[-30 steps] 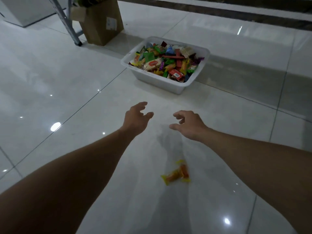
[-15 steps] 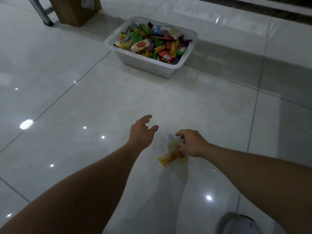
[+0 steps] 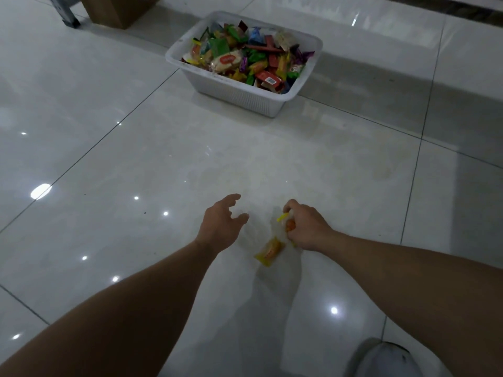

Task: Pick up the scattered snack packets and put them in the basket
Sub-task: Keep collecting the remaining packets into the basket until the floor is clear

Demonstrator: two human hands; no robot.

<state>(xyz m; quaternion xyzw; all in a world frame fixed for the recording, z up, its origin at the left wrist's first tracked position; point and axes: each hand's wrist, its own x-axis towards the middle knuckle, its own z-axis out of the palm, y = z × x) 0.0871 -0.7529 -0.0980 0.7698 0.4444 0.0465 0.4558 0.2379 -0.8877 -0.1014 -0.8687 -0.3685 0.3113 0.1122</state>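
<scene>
My right hand (image 3: 306,227) grips a small orange-and-yellow snack packet (image 3: 289,223) just above the floor, fingers curled round it. A second yellow snack packet (image 3: 270,251) lies on the tile just to the left of that hand. My left hand (image 3: 221,225) hovers beside them with fingers spread and holds nothing. The white plastic basket (image 3: 239,96) stands farther ahead on the floor, heaped with several colourful packets.
The floor is glossy white tile with dark grout lines. A cardboard box (image 3: 119,9) and a metal leg (image 3: 64,10) stand at the far left, behind the basket. My shoe (image 3: 386,360) shows at the bottom right.
My right hand came down onto the two packets and closed round one of them, lifting it off the other. The view has moved back from the basket.
</scene>
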